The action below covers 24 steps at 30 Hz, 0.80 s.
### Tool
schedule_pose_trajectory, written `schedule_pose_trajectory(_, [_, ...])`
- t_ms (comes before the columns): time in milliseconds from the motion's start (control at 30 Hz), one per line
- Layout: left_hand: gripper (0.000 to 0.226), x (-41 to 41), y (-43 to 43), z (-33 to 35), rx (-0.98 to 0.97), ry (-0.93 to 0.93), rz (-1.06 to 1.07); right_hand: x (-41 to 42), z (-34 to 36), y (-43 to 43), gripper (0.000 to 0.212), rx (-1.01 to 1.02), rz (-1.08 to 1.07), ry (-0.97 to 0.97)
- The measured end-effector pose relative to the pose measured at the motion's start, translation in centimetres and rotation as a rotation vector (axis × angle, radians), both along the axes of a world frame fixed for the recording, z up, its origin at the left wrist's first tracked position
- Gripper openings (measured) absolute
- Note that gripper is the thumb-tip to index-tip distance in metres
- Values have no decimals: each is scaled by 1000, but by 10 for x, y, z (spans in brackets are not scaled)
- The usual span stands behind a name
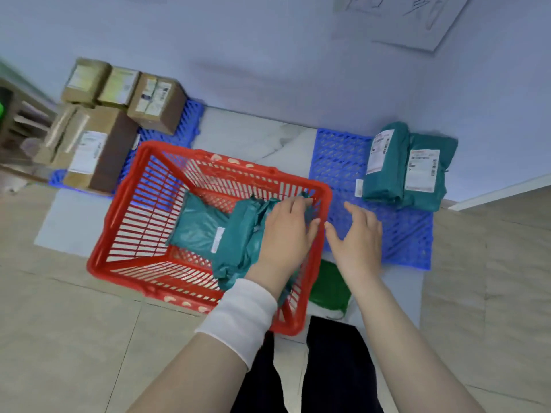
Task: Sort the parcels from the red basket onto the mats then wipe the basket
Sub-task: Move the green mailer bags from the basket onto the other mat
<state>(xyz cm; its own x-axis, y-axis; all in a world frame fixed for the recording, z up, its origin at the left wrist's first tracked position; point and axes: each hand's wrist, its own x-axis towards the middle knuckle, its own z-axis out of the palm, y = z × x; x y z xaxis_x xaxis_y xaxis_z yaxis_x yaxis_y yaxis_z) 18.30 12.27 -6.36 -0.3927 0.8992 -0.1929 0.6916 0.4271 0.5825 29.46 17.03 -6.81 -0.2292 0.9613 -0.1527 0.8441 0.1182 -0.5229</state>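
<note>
Those teal bags look like soft plastic mailers: light, floppy and a bit slick. I'd expect one to sag and slip if pinched by a corner. Better to take it round the bunched middle or a folded end, where the film gives the fingers something to bite.

The top parcel lies crumpled inside the red basket, across a flatter teal parcel. A white label strip shows where the two meet. The left hand is down in the basket, its fingers curled over the top parcel's far end, close to the basket's right wall. The right hand hovers just outside that wall above the right blue mat, fingers spread, holding nothing.

Two labelled teal parcels already lie on that mat. Cardboard boxes are stacked on the left blue mat. A green cloth lies on the floor beside the basket.
</note>
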Motion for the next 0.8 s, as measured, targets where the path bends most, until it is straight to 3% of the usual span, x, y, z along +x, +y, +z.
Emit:
schedule_pose_trajectory(100, [39, -24, -29, -1, -34, -22, 14, -30, 5, -33, 51, -49, 3, 35])
schedule_pose_trajectory(533, [39, -120, -78, -38, -273, -128, 158, -98, -23, -89, 60, -412, 6, 62])
schedule_pose_trajectory(800, [39, -202, -91, -86, -390, -218, 55, -174, -64, -106, 74, -498, -151, -92])
